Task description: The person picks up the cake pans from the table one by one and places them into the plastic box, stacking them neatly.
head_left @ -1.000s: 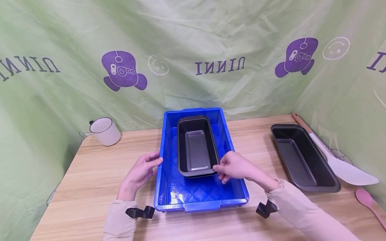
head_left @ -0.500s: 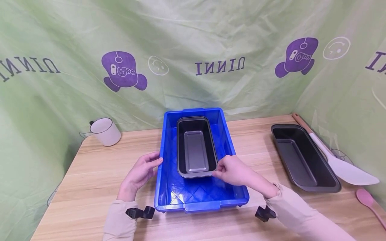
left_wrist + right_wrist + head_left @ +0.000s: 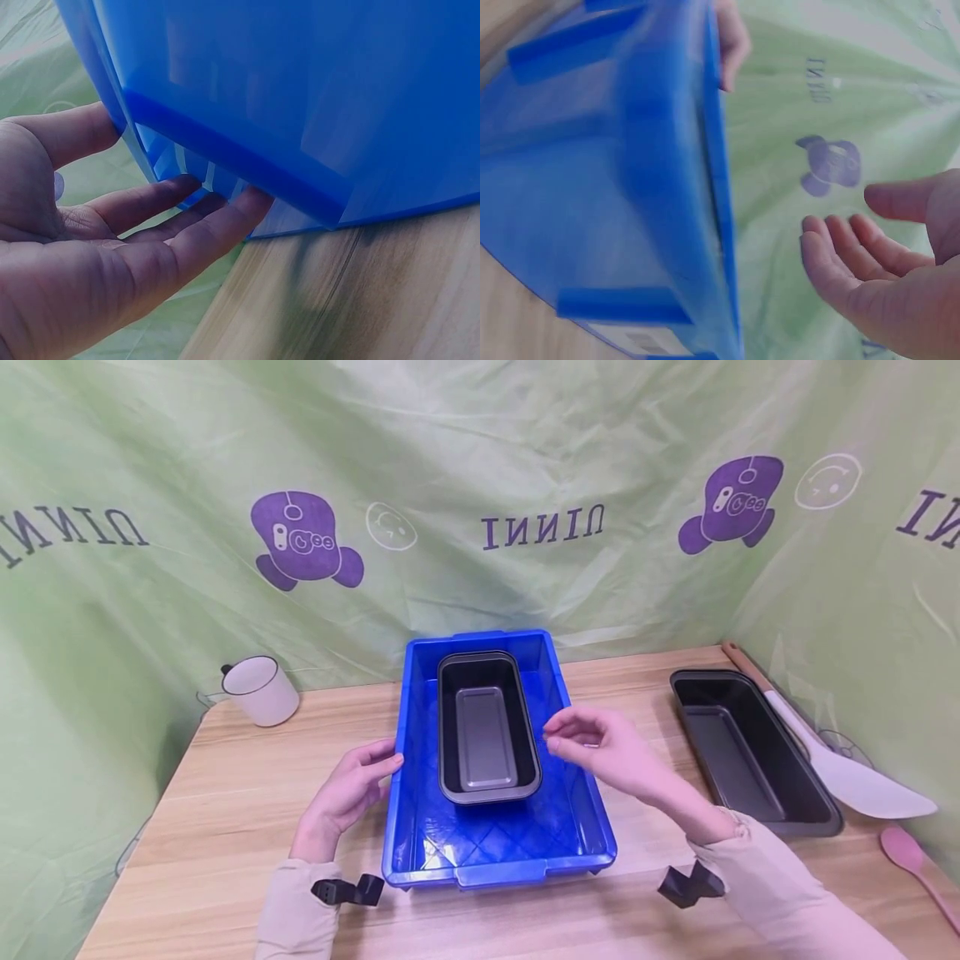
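Note:
In the head view a dark loaf pan [image 3: 486, 735] sits inside a blue plastic bin [image 3: 498, 837], towards its far end. A doubled rim suggests more than one pan nested, but I cannot tell. My left hand [image 3: 351, 792] holds the bin's left side; in the left wrist view the thumb lies at the rim and the fingers reach under the outer ledge of the blue wall [image 3: 360, 90]. Above the bin's right side hovers my right hand [image 3: 617, 752], apart from the pan, fingers loosely bent and nothing in them.
A second dark loaf pan [image 3: 750, 752] lies on the wooden table [image 3: 247, 827] to the right. Beside it are a white spatula [image 3: 862, 785] with a wooden handle and a pink spoon [image 3: 903, 852]. A white mug [image 3: 262, 693] stands back left. Green cloth [image 3: 450, 460] hangs behind.
My right hand has let go of the loaf pan's near right corner and moved up and to the right. The left hand stays on the bin.

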Demonstrator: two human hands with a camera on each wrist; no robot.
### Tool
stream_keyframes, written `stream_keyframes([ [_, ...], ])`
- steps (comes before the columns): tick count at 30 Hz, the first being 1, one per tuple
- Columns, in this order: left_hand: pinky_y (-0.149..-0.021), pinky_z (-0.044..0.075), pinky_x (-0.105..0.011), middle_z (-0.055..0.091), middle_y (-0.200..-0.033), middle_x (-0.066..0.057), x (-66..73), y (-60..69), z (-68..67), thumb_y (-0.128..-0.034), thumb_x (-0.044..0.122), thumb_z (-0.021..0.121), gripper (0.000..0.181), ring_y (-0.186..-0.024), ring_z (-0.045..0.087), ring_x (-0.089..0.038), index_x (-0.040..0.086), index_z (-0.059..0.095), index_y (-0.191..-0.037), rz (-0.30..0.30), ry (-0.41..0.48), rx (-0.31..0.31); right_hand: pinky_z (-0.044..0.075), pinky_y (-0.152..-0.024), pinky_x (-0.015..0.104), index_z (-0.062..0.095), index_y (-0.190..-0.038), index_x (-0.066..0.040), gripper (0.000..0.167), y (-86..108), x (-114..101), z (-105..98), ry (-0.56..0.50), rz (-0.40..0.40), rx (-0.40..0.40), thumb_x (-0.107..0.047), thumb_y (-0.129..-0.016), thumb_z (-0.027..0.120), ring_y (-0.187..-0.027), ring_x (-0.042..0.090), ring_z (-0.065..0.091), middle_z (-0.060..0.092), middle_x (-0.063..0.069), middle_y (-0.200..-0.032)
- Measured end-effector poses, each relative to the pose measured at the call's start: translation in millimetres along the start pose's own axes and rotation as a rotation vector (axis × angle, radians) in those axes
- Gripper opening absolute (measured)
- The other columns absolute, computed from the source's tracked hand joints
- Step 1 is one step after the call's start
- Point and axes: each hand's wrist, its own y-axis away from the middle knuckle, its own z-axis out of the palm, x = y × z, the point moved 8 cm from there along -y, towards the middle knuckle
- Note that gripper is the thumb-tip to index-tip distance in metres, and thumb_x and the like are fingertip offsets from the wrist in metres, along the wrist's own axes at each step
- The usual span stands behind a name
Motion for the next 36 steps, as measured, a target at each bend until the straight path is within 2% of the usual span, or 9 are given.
stream_keyframes([
  [3, -0.091, 0.049, -0.036, 0.055, -0.127, -0.017, -0.9, -0.5, 0.1, -0.0951, 0.003, 0.053, 0.054, -0.103, 0.062, -0.017, -0.014, 0.030, -0.141, -0.001, 0.004, -0.003, 0.054, -0.080, 0.025, 0.060, -0.109, 0.011, 0.022, 3.2, -3, -17, -0.096, 0.017, 0.048, -0.001, -0.090, 0.062, -0.090, 0.017, 0.068, 0.066, 0.021, -0.103],
  [5, -0.090, 0.049, -0.036, 0.057, -0.126, -0.015, -1.4, -0.9, 0.2, -0.0951, 0.003, 0.053, 0.055, -0.102, 0.062, -0.016, -0.014, 0.030, -0.141, 0.000, 0.008, -0.005, 0.055, -0.080, 0.026, 0.059, -0.110, 0.013, 0.023, 6.5, -6, -28, -0.111, -0.003, 0.079, 0.000, -0.091, 0.062, -0.090, 0.014, 0.068, 0.066, 0.023, -0.104],
  [13, -0.090, 0.049, -0.036, 0.058, -0.123, -0.013, -1.0, -1.0, -1.0, -0.0952, 0.002, 0.051, 0.054, -0.103, 0.061, -0.016, -0.015, 0.029, -0.141, 0.007, 0.028, -0.007, 0.056, -0.076, 0.026, 0.058, -0.109, 0.013, 0.021, 29.4, -2, -66, -0.129, -0.070, 0.179, -0.001, -0.092, 0.061, -0.087, 0.013, 0.069, 0.070, -0.002, -0.098],
  [22, -0.091, 0.049, -0.035, 0.056, -0.126, -0.015, -1.7, -0.2, -2.4, -0.0950, 0.002, 0.052, 0.055, -0.104, 0.061, -0.016, -0.014, 0.029, -0.142, 0.000, 0.018, 0.005, 0.055, -0.075, 0.022, 0.062, -0.108, 0.003, 0.017, 55.9, 17, -108, -0.199, -0.087, 0.234, 0.005, -0.092, 0.059, -0.087, 0.010, 0.069, 0.071, -0.002, -0.099],
  [31, -0.091, 0.049, -0.036, 0.054, -0.128, -0.016, -1.7, -0.4, -2.9, -0.0951, 0.002, 0.052, 0.054, -0.105, 0.061, -0.016, -0.014, 0.029, -0.142, 0.005, 0.013, 0.009, 0.056, -0.072, 0.024, 0.061, -0.109, 0.006, 0.020, 82.0, 44, -141, -0.283, -0.095, 0.287, 0.011, -0.091, 0.054, -0.085, 0.013, 0.070, 0.072, 0.001, -0.101],
  [36, -0.090, 0.050, -0.035, 0.058, -0.124, -0.013, -1.5, -0.1, -1.5, -0.0949, 0.002, 0.052, 0.055, -0.102, 0.062, -0.015, -0.015, 0.029, -0.141, 0.004, 0.021, -0.001, 0.055, -0.073, 0.023, 0.064, -0.109, 0.001, 0.025, 97.7, 61, -157, -0.325, -0.092, 0.296, 0.013, -0.092, 0.051, -0.087, 0.012, 0.070, 0.072, 0.001, -0.102],
])
